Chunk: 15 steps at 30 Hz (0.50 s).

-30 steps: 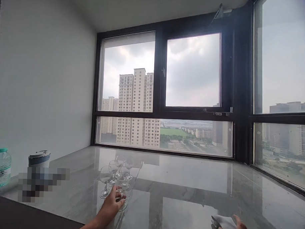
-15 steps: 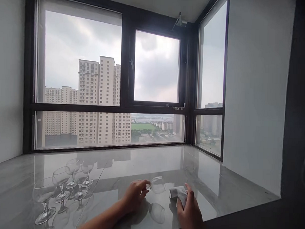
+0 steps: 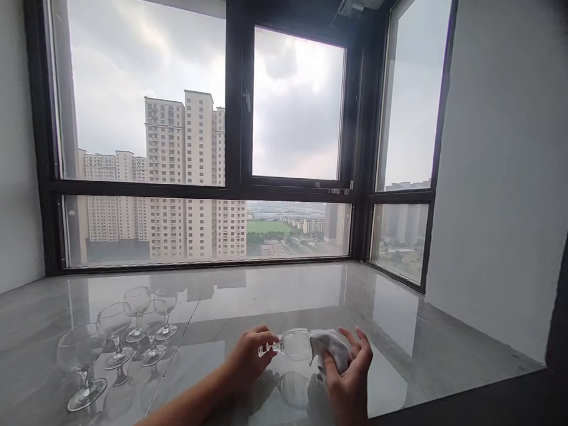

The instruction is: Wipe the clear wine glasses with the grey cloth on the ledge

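My left hand [image 3: 247,362] is closed on the stem of a clear wine glass [image 3: 293,345], held sideways just above the glossy marble ledge [image 3: 400,341]. My right hand [image 3: 348,377] grips a small white cloth [image 3: 328,348] and presses it against the glass's open rim. The glass's reflection shows on the ledge below the two hands.
Several empty wine glasses [image 3: 115,328] stand upright in a cluster on the ledge at the left. Large dark-framed windows [image 3: 240,143] run along the back and right side. A white wall [image 3: 499,183] closes the right end.
My left hand took one glass from the cluster and carried it to the right. My right hand has brought the cloth up against the glass's rim. The view turned right.
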Motion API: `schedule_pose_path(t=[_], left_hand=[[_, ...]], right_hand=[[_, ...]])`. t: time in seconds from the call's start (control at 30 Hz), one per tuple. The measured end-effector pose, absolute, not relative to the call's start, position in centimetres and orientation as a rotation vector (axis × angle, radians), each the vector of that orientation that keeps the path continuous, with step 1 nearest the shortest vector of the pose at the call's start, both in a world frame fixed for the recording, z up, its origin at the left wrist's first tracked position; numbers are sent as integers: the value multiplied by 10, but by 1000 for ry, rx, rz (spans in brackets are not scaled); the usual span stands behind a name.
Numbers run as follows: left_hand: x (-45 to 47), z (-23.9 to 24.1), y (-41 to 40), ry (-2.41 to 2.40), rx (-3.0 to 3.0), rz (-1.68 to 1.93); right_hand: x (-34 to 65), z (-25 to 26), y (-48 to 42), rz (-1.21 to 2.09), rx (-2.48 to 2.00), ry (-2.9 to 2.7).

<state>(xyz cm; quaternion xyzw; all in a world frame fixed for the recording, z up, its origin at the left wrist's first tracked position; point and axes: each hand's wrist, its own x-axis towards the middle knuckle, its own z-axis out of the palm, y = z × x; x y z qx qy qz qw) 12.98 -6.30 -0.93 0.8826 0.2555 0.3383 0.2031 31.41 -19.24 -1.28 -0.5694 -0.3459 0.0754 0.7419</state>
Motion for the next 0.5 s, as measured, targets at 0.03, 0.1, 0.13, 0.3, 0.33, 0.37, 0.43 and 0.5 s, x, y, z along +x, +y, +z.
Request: schedule_pose_path(t=[0.03,0.1,0.13,0.3,0.33,0.37,0.43,0.5], left_hand=[[130,-9,-64,708,2467,932],[129,-10,-65,698,2476,915],[129,-9,-65,693,2481,909],[128,-7,-68,691,2485,927],[128,-7,-68,688,2484,925],[128,-7,-68,682,2484,921],[127,-6,-69,669,2483,919],[127,-6,-70,663,2481,932]], right_hand=[[312,-11,-194,207,-1222,-734],[310,-7,-198,341,-1158,-666],[311,-4,-200,414,-1128,-625],[324,10,-207,652,-1049,-363],[326,11,-208,671,-1035,-317],[328,12,-208,674,-1019,-283],[330,12,-208,642,-1006,-265],[331,10,-208,608,-1027,-294]])
